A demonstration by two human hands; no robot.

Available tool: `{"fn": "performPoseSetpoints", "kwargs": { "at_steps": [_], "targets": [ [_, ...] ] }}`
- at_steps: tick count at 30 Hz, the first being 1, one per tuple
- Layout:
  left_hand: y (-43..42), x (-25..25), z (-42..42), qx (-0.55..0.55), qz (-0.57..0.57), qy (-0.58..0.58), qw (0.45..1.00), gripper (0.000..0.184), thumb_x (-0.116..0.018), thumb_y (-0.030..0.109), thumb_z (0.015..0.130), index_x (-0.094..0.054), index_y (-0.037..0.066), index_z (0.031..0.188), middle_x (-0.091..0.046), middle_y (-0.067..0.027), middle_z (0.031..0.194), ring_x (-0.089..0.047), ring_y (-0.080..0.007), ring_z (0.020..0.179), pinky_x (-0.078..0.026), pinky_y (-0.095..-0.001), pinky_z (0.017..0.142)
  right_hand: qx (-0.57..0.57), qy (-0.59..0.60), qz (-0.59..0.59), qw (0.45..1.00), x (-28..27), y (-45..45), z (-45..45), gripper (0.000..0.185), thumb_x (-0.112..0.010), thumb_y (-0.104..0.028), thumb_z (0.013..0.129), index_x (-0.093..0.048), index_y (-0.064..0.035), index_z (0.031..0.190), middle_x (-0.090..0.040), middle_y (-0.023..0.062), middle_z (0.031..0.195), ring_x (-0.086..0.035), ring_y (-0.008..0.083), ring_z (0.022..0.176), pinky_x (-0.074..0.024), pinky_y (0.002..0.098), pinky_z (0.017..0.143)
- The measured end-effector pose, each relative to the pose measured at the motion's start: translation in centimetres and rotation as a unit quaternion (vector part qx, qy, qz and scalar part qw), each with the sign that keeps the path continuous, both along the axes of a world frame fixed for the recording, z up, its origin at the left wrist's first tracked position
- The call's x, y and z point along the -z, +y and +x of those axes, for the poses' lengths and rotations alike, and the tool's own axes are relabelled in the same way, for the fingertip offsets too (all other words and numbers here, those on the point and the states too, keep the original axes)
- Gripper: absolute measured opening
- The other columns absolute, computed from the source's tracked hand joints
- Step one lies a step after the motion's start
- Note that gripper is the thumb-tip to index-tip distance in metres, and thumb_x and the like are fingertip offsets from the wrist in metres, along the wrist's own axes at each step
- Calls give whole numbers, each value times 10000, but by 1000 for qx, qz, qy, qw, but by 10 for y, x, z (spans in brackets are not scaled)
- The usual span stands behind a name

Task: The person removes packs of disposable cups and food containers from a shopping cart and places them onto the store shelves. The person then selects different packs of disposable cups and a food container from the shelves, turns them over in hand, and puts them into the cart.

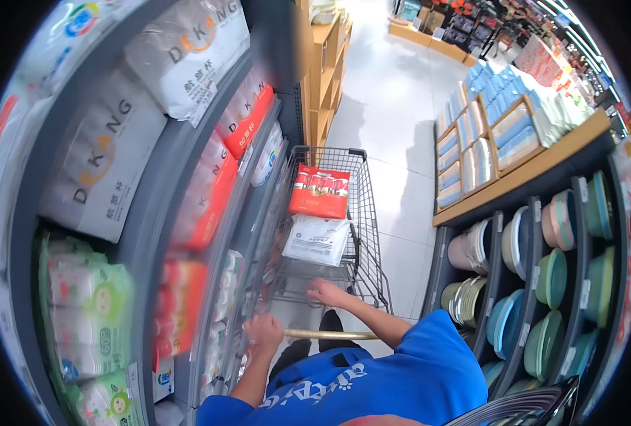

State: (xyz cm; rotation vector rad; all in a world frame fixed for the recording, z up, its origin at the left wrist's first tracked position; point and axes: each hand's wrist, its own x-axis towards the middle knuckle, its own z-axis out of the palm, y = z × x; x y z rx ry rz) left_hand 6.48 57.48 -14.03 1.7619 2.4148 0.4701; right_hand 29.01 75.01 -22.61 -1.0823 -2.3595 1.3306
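My left hand (264, 330) is closed around the left end of the golden handle (330, 334) of a wire shopping cart (371, 241). Farther forward, my right hand (324, 292) hovers by the rear of the cart basket with its fingers curled; whether they hold anything is hidden. Inside the basket lies a red pack of cups (320, 192) with "KANG" lettering. Nearer to me, a white plastic-wrapped pack (317, 240) with small dark print rests beside it.
Shelves on the left hold white DEKANG cup packs (92, 160), red packs (209, 192) and green-wrapped packs (88, 312). On the right, racks carry plastic basins (546, 341) below folded towels (521, 135). A pale tiled aisle (393, 142) runs ahead, past a wooden shelf (326, 64).
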Motion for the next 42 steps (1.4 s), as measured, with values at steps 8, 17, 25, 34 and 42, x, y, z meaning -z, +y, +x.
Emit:
{"fn": "performPoseSetpoints", "kwargs": {
  "at_steps": [8,17,25,34,42],
  "targets": [
    [-4,-12,-5,82,76,-7,994,268,-606,305,913,-679,114,740,-698,-63,806,-629,-278,789,-375,-456,787,398,-83,105,908,-109,-97,80,208,-636,-229,944,-682,-27,923,-673,191,894,-649,392,860,-516,463,759],
    [-36,-30,-45,279,-82,-48,955,524,-626,591,899,-726,77,915,-707,-111,948,-642,-321,953,-431,-476,856,394,-286,309,817,-89,-209,62,351,-569,-362,973,-751,-71,900,-707,116,945,-595,323,1053,-329,553,1057],
    [-117,-31,-53,280,-88,-37,955,493,-653,571,891,-733,86,925,-708,-104,963,-636,-303,968,-432,-478,862,337,-264,205,880,-117,-296,54,484,-686,-503,865,-710,-78,1095,-668,112,1110,-545,327,1192,-233,582,1156],
    [-230,-32,-45,285,-54,-17,957,492,-674,574,870,-712,84,886,-689,-96,906,-629,-295,921,-435,-454,837,266,-277,227,895,-115,-414,101,500,-850,-392,724,-665,-116,1098,-637,107,1097,-549,335,1117,-382,472,1020],
    [-352,-50,-23,251,-82,-7,965,621,-698,674,786,-705,61,884,-695,-123,889,-655,-316,905,-468,-455,860,253,-363,186,878,-105,-507,116,200,-741,-254,758,-732,-96,881,-699,110,907,-645,321,936,-421,482,892]
  ]
}}
